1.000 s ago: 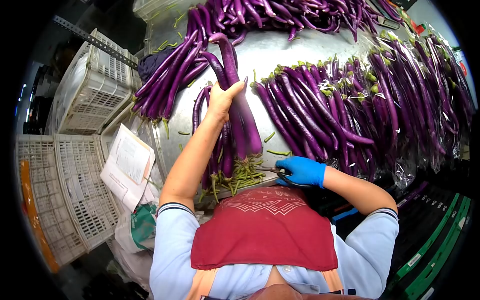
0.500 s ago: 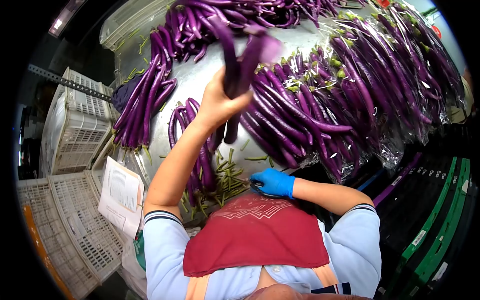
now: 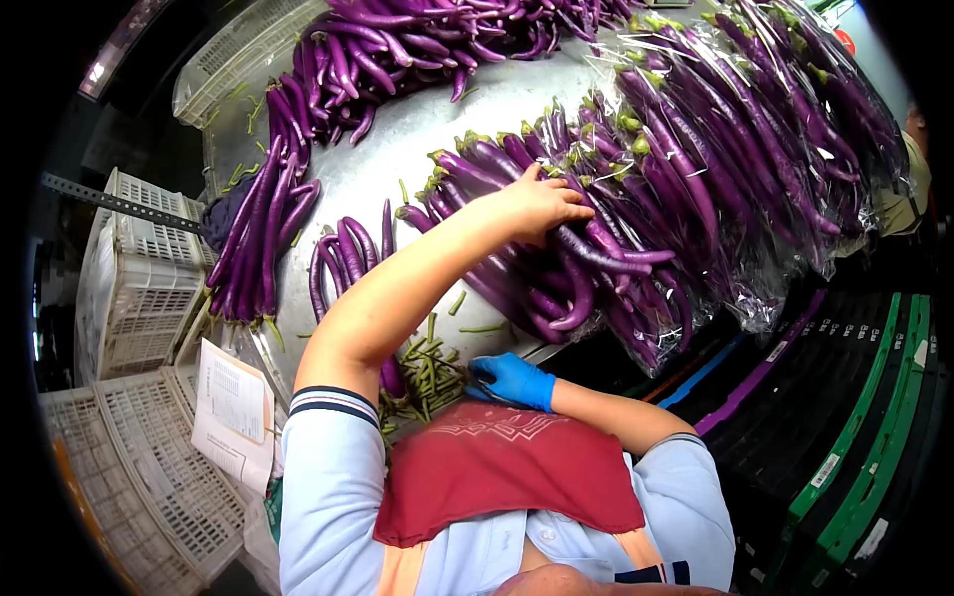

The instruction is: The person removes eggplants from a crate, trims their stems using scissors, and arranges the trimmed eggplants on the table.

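Note:
My bare left hand point(image 3: 545, 206) reaches across and rests on a pile of long purple eggplants point(image 3: 586, 260), its thumb and fingers apart on their skins. Close to the red apron point(image 3: 517, 457), my right hand point(image 3: 517, 381) in a blue glove is closed around a small dark tool point(image 3: 484, 376), mostly hidden by the fingers. Beside that glove lies a heap of cut green stem ends point(image 3: 429, 375). A few loose eggplants point(image 3: 350, 248) lie left of my left forearm, which partly covers them.
Bagged eggplants point(image 3: 686, 149) in clear plastic line the table's right side. More loose eggplants point(image 3: 397, 45) are heaped at the back, with a bunch point(image 3: 263, 223) at left. White crates point(image 3: 154, 268), printed papers point(image 3: 235, 407) and black-green crates point(image 3: 845, 447) flank the table.
My left hand has moved right and down from above the table onto the pile, and the eggplants it carried now lie there. My gloved right hand stays near the apron.

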Motion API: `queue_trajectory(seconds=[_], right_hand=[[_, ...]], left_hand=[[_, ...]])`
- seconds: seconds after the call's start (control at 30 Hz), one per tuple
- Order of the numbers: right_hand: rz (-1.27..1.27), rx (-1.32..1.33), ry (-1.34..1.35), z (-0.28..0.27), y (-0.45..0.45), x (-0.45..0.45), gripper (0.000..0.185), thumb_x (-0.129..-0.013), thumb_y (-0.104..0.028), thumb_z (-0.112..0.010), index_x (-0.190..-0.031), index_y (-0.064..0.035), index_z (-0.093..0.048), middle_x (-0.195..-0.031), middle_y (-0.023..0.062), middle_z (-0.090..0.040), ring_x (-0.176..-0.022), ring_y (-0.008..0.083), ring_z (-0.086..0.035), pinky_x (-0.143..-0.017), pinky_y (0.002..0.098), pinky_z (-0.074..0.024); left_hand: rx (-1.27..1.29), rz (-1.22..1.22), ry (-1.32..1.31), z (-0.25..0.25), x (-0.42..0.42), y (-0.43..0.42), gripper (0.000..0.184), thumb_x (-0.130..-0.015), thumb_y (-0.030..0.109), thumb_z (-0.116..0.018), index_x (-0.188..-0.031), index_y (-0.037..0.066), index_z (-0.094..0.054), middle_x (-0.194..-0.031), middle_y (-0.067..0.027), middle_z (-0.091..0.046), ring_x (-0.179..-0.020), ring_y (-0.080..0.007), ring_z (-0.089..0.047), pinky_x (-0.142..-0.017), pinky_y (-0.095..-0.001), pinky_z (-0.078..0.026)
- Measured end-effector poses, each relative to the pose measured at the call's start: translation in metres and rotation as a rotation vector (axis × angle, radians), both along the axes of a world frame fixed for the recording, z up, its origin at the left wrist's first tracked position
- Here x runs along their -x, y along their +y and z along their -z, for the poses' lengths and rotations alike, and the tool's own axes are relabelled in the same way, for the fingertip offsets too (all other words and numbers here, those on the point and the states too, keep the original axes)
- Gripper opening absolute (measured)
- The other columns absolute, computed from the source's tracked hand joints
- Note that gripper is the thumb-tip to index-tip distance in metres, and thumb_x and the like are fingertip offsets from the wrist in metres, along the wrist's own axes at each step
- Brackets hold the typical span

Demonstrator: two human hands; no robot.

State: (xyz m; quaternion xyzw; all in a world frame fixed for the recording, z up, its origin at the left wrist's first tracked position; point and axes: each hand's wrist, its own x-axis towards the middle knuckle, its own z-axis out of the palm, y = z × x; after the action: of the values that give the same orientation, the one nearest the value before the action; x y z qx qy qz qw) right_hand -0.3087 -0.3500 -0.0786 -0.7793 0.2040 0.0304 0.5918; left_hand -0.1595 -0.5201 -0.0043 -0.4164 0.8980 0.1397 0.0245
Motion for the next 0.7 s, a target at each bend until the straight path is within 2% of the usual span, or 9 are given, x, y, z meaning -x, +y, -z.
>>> queue_trajectory(seconds=[0.03,0.1,0.17,0.23,0.3,0.37,0.43,0.5,0.7], right_hand=[[0.006,-0.002,-0.007,0.002,0.002,0.0,0.028,-0.081,-0.028,-0.059,-0.088,-0.001,-0.055,-0.081,0.024,-0.058,-0.078,0.0416,-0.056,-0.066,0.0432,-0.0455],[0.0,0.001,-0.026,0.008,0.003,-0.002,0.029,-0.081,-0.028,-0.059,-0.089,-0.0009,-0.055,-0.083,0.0241,-0.058,-0.079,0.0415,-0.056,-0.067,0.0427,-0.0455],[-0.001,0.01,-0.046,0.012,0.003,-0.006,0.029,-0.081,-0.028,-0.06,-0.09,-0.0008,-0.056,-0.084,0.024,-0.058,-0.08,0.0414,-0.056,-0.068,0.0425,-0.0455],[-0.009,0.018,-0.038,0.01,0.002,-0.008,0.03,-0.08,-0.029,-0.06,-0.09,-0.0006,-0.056,-0.084,0.024,-0.058,-0.081,0.0415,-0.056,-0.068,0.0423,-0.0455],[-0.02,0.02,0.001,0.004,-0.001,-0.01,0.031,-0.08,-0.029,-0.061,-0.091,-0.0005,-0.056,-0.085,0.024,-0.058,-0.081,0.0416,-0.056,-0.068,0.0424,-0.0455],[-0.014,0.007,-0.021,0.006,0.001,-0.01,0.032,-0.08,-0.029,-0.062,-0.09,0.0005,-0.056,-0.085,0.0241,-0.058,-0.081,0.0417,-0.056,-0.068,0.0422,-0.0454],[-0.01,0.003,-0.036,0.01,0.004,-0.011,0.033,-0.08,-0.03,-0.062,-0.09,0.0008,-0.055,-0.085,0.0242,-0.058,-0.081,0.0417,-0.056,-0.068,0.042,-0.0454],[-0.026,0.014,-0.011,0.009,0.005,-0.012,0.033,-0.08,-0.03,-0.062,-0.091,0.0011,-0.056,-0.085,0.0239,-0.059,-0.081,0.0414,-0.056,-0.068,0.0415,-0.0457],[-0.004,-0.022,0.04,0.003,0.008,-0.014,0.034,-0.079,-0.03,-0.063,-0.094,0.0002,-0.057,-0.085,0.0223,-0.06,-0.08,0.0384,-0.059,-0.069,0.04,-0.0464]], left_hand=[[-0.045,0.004,-0.053,-0.008,0.0,-0.002,0.067,-0.069,0.019,-0.065,-0.131,0.024,-0.042,-0.132,-0.0065,-0.043,-0.127,-0.0247,-0.035,-0.101,-0.061,-0.021],[0.145,-0.092,-0.213,-0.012,0.008,0.0,0.053,-0.074,0.017,-0.061,-0.126,0.023,-0.05,-0.124,-0.008,-0.049,-0.122,-0.0299,-0.039,-0.099,-0.0619,-0.023],[0.242,-0.19,-0.21,-0.007,0.011,0.009,0.05,-0.078,0.015,-0.056,-0.127,0.021,-0.048,-0.122,-0.0108,-0.049,-0.12,-0.0321,-0.04,-0.098,-0.0611,-0.026],[0.179,-0.252,-0.196,-0.006,0.007,0.03,0.057,-0.079,0.011,-0.054,-0.133,0.02,-0.038,-0.131,-0.015,-0.04,-0.121,-0.0345,-0.039,-0.09,-0.0549,-0.039],[0.106,-0.272,-0.064,-0.004,-0.003,0.046,0.066,-0.076,0.006,-0.055,-0.136,0.021,-0.032,-0.138,-0.0166,-0.032,-0.125,-0.0363,-0.034,-0.089,-0.0511,-0.043],[0.2,-0.199,0.007,0.013,-0.016,0.049,0.074,-0.072,0.0,-0.055,-0.138,0.021,-0.029,-0.141,-0.0176,-0.026,-0.128,-0.0376,-0.029,-0.09,-0.0489,-0.043],[0.242,-0.228,0.135,0.018,-0.022,0.052,0.076,-0.07,-0.002,-0.055,-0.138,0.02,-0.029,-0.141,-0.0179,-0.026,-0.13,-0.0363,-0.027,-0.094,-0.0488,-0.04],[0.269,-0.274,0.041,0.015,-0.023,0.059,0.075,-0.07,-0.001,-0.056,-0.137,0.02,-0.03,-0.141,-0.0165,-0.027,-0.13,-0.0353,-0.027,-0.096,-0.0511,-0.037],[0.316,-0.283,-0.009,0.019,-0.033,0.072,0.072,-0.071,0.003,-0.058,-0.136,0.021,-0.032,-0.141,-0.0133,-0.029,-0.13,-0.0333,-0.028,-0.094,-0.0551,-0.035]])
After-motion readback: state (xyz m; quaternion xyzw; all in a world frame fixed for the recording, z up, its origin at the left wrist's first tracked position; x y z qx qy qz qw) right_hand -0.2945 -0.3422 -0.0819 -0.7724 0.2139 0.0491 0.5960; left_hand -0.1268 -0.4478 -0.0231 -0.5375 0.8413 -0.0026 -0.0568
